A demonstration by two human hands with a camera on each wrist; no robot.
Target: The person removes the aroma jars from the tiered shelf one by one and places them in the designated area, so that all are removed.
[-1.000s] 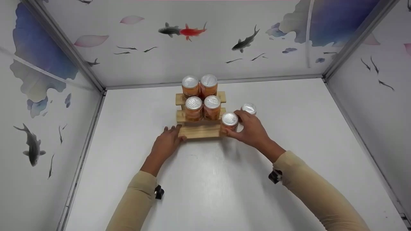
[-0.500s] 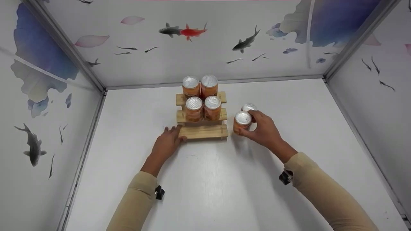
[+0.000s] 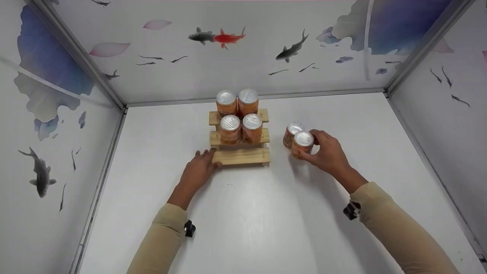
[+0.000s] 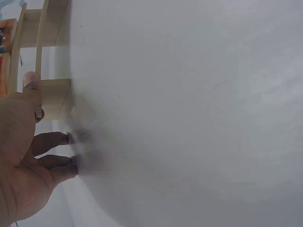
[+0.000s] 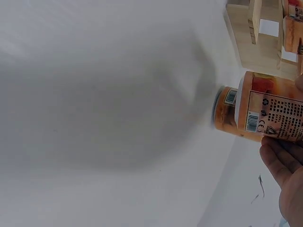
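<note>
My right hand (image 3: 330, 156) holds an orange canister (image 3: 301, 146) with a silver lid, thumb on the near side and fingers on the far side. Its printed label (image 5: 274, 111) faces the right wrist camera, and its base looks raised off the table. Just behind it a second orange canister (image 3: 290, 137) stands on the table. To the left is a three-step wooden rack (image 3: 243, 156). My left hand (image 3: 196, 171) pinches the left end of its lowest step, the thumb (image 4: 31, 87) on the board's front. Remaining left fingers reach down by the tabletop.
Two canisters (image 3: 230, 133) sit side by side on the middle step, and two more canisters (image 3: 248, 101) on the top step. The lowest step is bare. White table (image 3: 243, 220) lies around the rack, with printed walls (image 3: 243, 72) at the back and sides.
My right hand has carried the canister rightward, away from the lowest step's right end, to just in front of the standing canister. My left hand stays at the rack.
</note>
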